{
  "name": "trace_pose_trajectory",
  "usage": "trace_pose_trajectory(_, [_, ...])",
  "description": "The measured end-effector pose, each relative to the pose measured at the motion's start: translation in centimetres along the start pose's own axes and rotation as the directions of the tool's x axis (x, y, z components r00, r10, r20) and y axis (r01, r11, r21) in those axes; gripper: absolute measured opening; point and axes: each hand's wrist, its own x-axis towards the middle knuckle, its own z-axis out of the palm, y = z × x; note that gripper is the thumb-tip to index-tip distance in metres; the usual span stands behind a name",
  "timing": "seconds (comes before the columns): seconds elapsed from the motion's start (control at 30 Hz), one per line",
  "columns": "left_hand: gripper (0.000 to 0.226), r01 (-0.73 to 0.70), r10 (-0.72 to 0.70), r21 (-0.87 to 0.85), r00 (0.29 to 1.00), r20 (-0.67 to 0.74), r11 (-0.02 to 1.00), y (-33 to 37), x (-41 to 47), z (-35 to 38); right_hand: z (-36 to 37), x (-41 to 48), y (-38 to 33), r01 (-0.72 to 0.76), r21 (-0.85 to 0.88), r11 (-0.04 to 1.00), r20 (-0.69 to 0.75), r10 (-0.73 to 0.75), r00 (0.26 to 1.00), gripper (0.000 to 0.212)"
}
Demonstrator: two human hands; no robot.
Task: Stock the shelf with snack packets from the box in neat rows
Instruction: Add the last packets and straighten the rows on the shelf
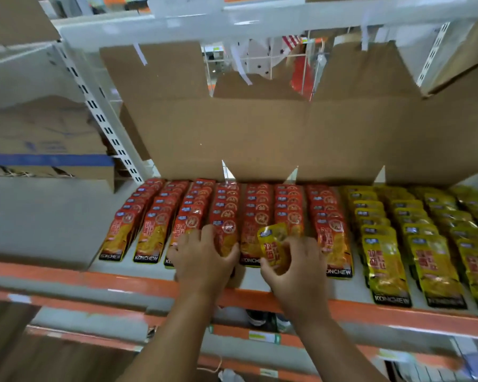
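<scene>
The small, glossy yellow foil snack packet (273,248) is pinched in the right hand (295,268), thumb on its face and fingers curled behind its lower half, held just above the front of the red rows, not among its own kind. It looks light, soft and crinkly, likely slippery on the film, so a hold across the flat body or by the sealed top edge should serve better than squeezing the filled middle. The left hand (204,255) lies just beside it, fingers curled over the front red packet (225,241) with the thumb on its right edge, apparently steadying that row. Seven rows of red foil packets (255,205) lean overlapped front to back on the grey shelf (251,281), and rows of matching yellow foil packets (414,232) fill the right part. Behind them stands a big brown cardboard box (260,133) with raised flaps; what it holds cannot be seen from here.
</scene>
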Motion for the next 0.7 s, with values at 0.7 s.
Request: trace_pose_trajectory(0.7, [0.063, 0.056, -0.057, 0.064, 0.998, 0.010, 0.996, 0.37, -0.02, 0.12, 0.41, -0.02, 1.15, 0.004, 0.037, 0.999, -0.027, -0.003, 1.000, 0.047])
